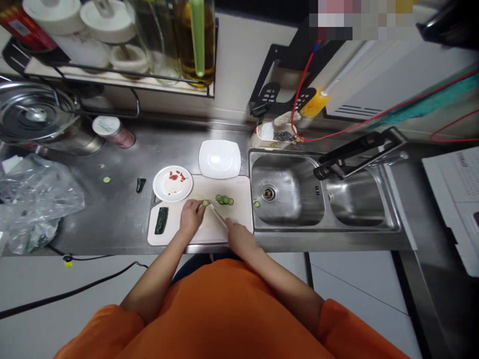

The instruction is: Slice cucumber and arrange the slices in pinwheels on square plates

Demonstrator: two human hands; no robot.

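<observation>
My right hand [240, 238] is wrapped round the handle of a knife [218, 214], whose blade points up and left over the cutting board [209, 237]. At the blade's tip, my left hand [192, 217] pinches a small round of cucumber [205, 203]. Whether a longer piece sits behind that round, I cannot tell. Several cucumber slices [224, 200] lie in a short row on the board, right of the knife tip. A dark green cucumber chunk [161, 221] rests at the board's left end. A round white plate [160, 187] with red bits overlaps the board's upper left corner.
Behind the board stands a square white plate [219, 158]. To the right is a steel double sink [288, 219] with a black faucet [337, 159]. A cucumber end [140, 185], a jar [114, 132] and plastic bags [41, 199] occupy the counter's left. A seasoning rack [123, 80] hangs above.
</observation>
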